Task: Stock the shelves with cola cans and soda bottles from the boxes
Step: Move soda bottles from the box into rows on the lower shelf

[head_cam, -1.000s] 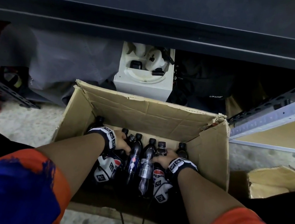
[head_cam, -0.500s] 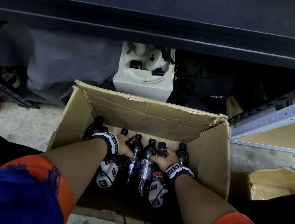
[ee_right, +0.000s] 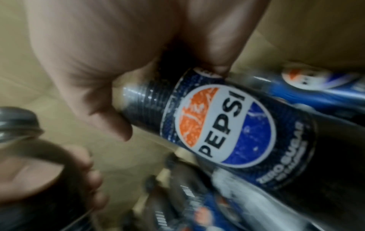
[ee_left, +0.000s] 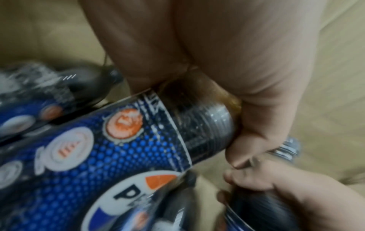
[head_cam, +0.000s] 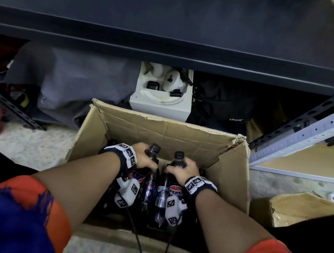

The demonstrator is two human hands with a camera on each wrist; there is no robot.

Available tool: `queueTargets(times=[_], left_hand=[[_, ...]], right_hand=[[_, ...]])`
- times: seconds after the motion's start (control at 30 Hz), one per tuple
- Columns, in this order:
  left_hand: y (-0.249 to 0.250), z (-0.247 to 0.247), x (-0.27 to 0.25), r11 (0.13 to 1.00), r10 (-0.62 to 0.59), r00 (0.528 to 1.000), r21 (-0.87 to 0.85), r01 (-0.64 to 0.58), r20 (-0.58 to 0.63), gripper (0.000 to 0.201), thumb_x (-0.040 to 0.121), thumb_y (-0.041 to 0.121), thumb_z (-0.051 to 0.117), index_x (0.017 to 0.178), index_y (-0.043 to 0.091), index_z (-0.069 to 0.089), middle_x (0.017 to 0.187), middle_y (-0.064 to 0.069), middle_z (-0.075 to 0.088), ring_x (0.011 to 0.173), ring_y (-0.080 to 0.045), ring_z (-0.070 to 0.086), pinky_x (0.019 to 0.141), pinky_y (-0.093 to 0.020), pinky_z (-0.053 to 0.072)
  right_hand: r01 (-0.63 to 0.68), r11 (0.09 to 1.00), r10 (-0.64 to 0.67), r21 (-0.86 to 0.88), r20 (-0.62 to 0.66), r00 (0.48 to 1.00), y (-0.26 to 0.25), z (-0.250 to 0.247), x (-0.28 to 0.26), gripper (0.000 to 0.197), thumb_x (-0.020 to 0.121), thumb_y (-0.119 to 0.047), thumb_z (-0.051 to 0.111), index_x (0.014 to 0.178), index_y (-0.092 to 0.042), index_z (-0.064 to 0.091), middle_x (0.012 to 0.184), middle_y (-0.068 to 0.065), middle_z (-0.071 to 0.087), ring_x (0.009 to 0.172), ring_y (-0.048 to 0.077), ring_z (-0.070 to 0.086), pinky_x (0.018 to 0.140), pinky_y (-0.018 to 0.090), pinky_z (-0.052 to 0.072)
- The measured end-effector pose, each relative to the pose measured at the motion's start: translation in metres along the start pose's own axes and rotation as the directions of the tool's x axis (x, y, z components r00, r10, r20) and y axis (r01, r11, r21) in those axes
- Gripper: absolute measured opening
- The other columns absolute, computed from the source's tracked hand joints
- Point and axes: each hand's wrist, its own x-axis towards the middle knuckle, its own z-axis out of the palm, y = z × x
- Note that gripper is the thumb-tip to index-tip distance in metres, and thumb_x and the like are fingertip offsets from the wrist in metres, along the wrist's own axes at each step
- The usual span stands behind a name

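Both hands are down inside an open cardboard box [head_cam: 167, 135] on the floor, each gripping dark cola bottles by the neck. The left hand [head_cam: 145, 158] has its fingers curled tight round the shoulder and neck of a bottle [head_cam: 150, 179] near the box's left wall; its black cap shows just above the knuckles. In the left wrist view the same hand [ee_left: 217, 70] wraps the ridged top of a blue-labelled bottle [ee_left: 138, 137], thumb tip down beside the label edge. A second bottle seems tucked against it under that hand, but the blur makes it hard to tell whether it is held too.

The right hand [head_cam: 183, 169] closes round the neck of another bottle [head_cam: 171, 191], toward the middle-right of the box, cap poking out above the fingers. The right wrist view shows this hand [ee_right: 118, 54] clamped on the neck of a bottle with a round Pepsi zero-sugar label [ee_right: 227, 125]. The two hands sit close, nearly touching, knuckles facing each other.

More bottles stand lower in the box, blurred in both wrist views. The box's far flap stands up, torn at the right corner. Behind the box a white foam packing block [head_cam: 161, 95] sits under a dark shelf [head_cam: 173, 41]. A grey cloth [head_cam: 71, 83] lies to its left, a black bag [head_cam: 225, 104] to its right. A perforated metal rail [head_cam: 311, 129] leans at the right. A second cardboard box [head_cam: 300, 207] sits at the right edge of the floor.
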Motion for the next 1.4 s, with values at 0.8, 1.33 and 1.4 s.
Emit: queueTargets(times=[0.8,1.33,1.4], left_hand=[[0.101,-0.153,-0.192,0.794,0.411,0.781,-0.235,-0.56,-0.47,0.054,0.046,0.034,0.09,0.092,0.013,0.069,0.085,-0.003,0.076,0.086,-0.023,0.073,0.09,-0.047,0.059],[0.167,-0.249,-0.275,0.532,0.442,0.446,-0.173,-0.829,-0.778,0.039,0.063,0.013,0.089,0.094,0.008,0.066,0.084,-0.008,0.07,0.077,-0.018,0.068,0.076,-0.033,0.057],[0.175,-0.257,-0.275,0.51,0.429,0.417,-0.166,-0.844,-0.801,0.033,0.07,0.006,0.087,0.094,0.009,0.065,0.084,-0.007,0.069,0.077,-0.017,0.067,0.076,-0.033,0.056]], right_hand=[[0.648,0.727,-0.673,0.227,0.046,0.738,-0.243,-0.108,-0.143,0.029,0.063,-0.008,0.084,0.087,-0.011,0.069,0.088,0.018,0.075,0.086,0.034,0.074,0.086,0.046,0.059],[0.823,0.399,-0.862,0.403,-0.142,0.487,-0.368,-0.161,-0.187,0.025,0.066,-0.004,0.08,0.085,-0.011,0.067,0.084,0.009,0.071,0.079,0.021,0.066,0.078,0.034,0.056],[0.84,0.368,-0.87,0.399,-0.171,0.463,-0.382,-0.165,-0.186,0.025,0.068,-0.004,0.081,0.087,-0.011,0.067,0.085,0.01,0.07,0.079,0.021,0.066,0.079,0.036,0.056]])
